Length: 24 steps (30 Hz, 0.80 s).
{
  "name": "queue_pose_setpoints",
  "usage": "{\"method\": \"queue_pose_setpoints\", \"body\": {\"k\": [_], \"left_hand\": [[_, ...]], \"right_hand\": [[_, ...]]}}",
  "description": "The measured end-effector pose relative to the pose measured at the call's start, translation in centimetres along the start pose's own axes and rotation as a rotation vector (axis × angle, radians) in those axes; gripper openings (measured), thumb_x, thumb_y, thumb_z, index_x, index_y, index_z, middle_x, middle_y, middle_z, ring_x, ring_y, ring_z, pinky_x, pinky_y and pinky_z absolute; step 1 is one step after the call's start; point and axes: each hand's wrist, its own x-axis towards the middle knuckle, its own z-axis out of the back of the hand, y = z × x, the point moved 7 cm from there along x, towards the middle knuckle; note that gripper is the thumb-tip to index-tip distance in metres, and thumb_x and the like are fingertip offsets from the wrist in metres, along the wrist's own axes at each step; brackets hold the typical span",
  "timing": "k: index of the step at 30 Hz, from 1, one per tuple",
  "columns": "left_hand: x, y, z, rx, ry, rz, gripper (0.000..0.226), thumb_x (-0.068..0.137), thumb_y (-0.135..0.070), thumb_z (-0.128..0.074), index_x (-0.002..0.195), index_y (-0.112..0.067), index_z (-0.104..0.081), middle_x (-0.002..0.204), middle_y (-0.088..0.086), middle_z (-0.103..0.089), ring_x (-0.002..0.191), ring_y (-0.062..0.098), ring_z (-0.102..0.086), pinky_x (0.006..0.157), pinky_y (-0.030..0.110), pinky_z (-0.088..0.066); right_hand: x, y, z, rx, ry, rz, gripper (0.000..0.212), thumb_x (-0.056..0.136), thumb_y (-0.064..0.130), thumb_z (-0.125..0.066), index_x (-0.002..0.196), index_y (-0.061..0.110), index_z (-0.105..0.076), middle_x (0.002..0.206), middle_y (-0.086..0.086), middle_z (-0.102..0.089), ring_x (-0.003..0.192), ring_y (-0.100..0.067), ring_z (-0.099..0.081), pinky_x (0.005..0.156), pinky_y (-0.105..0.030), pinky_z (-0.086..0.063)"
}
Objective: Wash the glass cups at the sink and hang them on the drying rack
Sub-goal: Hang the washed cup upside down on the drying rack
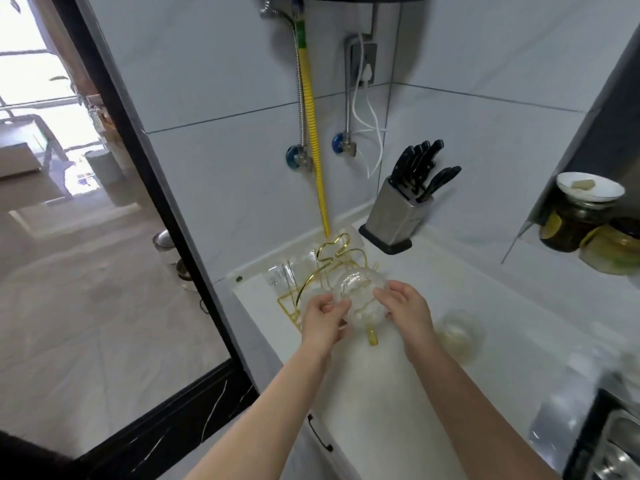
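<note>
So clear round glass cup (360, 295), both hands gripping, over gold rack (329, 258).

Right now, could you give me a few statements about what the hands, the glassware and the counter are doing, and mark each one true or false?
1. Both hands, left hand and right hand, hold one clear round glass cup. True.
2. The cup is held above the thin gold wire drying rack. True.
3. The steel knife block with black-handled knives lies on its side in the sink. False: it stands upright on the white counter by the wall.
4. Another clear glass cup sits on the counter to the right of the hands. True.
5. The corrugated yellow hose is coiled on the counter. False: it hangs down the wall.
</note>
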Motion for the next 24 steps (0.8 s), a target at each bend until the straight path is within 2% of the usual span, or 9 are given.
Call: {"method": "queue_pose_setpoints", "body": {"k": [2,5,8,12,15,19,20,22,24], "left_hand": [[1.4,-0.1,-1.0,0.028,-0.004,0.004,0.043,0.089,-0.021,-0.068,0.126,-0.016,-0.049,0.117,0.018,-0.060,0.087,0.027,-0.063,0.070,0.032,-0.056],[3.0,-0.4,-1.9,0.040,-0.015,0.009,0.035,0.091,-0.019,-0.065,0.124,-0.022,-0.052,0.112,0.017,-0.065,0.084,0.028,-0.065,0.072,0.035,-0.057],[4.1,-0.9,-2.1,0.066,-0.028,0.024,0.027,0.094,-0.018,-0.062,0.120,-0.020,-0.054,0.095,0.006,-0.065,0.075,0.024,-0.064,0.067,0.031,-0.056],[5.8,-1.4,-1.6,0.193,-0.068,0.017,0.031,0.091,-0.023,-0.065,0.121,-0.018,-0.056,0.089,0.002,-0.061,0.068,0.022,-0.063,0.060,0.031,-0.054],[7.3,-1.8,-1.2,0.388,-0.089,-0.042,0.032,0.087,-0.033,-0.069,0.116,-0.021,-0.059,0.084,0.000,-0.062,0.061,0.015,-0.058,0.052,0.025,-0.045],[8.8,-1.9,-1.1,0.655,-0.085,-0.107,0.038,0.086,-0.040,-0.068,0.115,-0.016,-0.066,0.094,-0.007,-0.062,0.085,0.014,-0.061,0.078,0.033,-0.053],[9.2,-1.9,-1.0,0.688,-0.081,-0.102,0.038,0.087,-0.041,-0.067,0.114,-0.015,-0.067,0.096,-0.009,-0.062,0.088,0.013,-0.060,0.081,0.034,-0.053],[9.7,-2.1,-1.0,0.739,-0.071,-0.097,0.038,0.087,-0.042,-0.066,0.114,-0.016,-0.067,0.097,-0.010,-0.062,0.089,0.010,-0.057,0.079,0.027,-0.046],[10.0,-2.5,-1.2,0.819,-0.068,-0.111,0.035,0.088,-0.044,-0.065,0.112,-0.019,-0.068,0.095,-0.012,-0.060,0.089,0.008,-0.054,0.075,0.025,-0.039]], "right_hand": [[2.2,0.0,0.4,-0.016,0.007,0.008,0.015,0.086,0.013,-0.069,0.098,0.017,-0.062,0.098,-0.001,-0.068,0.085,-0.011,-0.064,0.070,-0.021,-0.047],[4.8,-0.3,0.6,-0.076,0.047,0.030,0.004,0.086,0.013,-0.066,0.088,0.015,-0.070,0.090,-0.008,-0.072,0.083,-0.018,-0.065,0.079,-0.033,-0.051],[6.7,-1.2,0.3,-0.090,0.060,0.012,0.016,0.088,0.013,-0.065,0.075,0.021,-0.069,0.082,0.002,-0.071,0.080,-0.017,-0.065,0.083,-0.036,-0.052],[8.0,-2.1,-0.4,-0.097,0.089,-0.017,0.021,0.091,0.014,-0.062,0.081,0.031,-0.066,0.085,0.008,-0.069,0.082,-0.012,-0.064,0.082,-0.033,-0.052],[9.3,-2.8,-0.5,-0.124,0.067,-0.028,0.019,0.091,0.015,-0.061,0.080,0.031,-0.063,0.088,0.007,-0.067,0.087,-0.018,-0.064,0.083,-0.036,-0.052],[10.3,-4.4,-0.1,-0.147,-0.006,-0.064,0.011,0.090,0.015,-0.063,0.100,0.017,-0.062,0.088,0.009,-0.062,0.087,-0.016,-0.061,0.080,-0.033,-0.048],[10.3,-4.8,0.0,-0.159,-0.010,-0.075,0.009,0.090,0.015,-0.063,0.098,0.017,-0.061,0.088,0.009,-0.061,0.086,-0.015,-0.060,0.081,-0.034,-0.049],[10.4,-5.4,-0.1,-0.164,-0.006,-0.094,0.006,0.090,0.016,-0.063,0.091,0.021,-0.061,0.090,0.003,-0.063,0.088,-0.018,-0.061,0.087,-0.040,-0.050],[10.6,-6.0,-0.2,-0.136,-0.014,-0.113,0.012,0.091,0.016,-0.063,0.102,0.014,-0.062,0.102,-0.005,-0.065,0.095,-0.022,-0.062,0.092,-0.043,-0.051]]}}
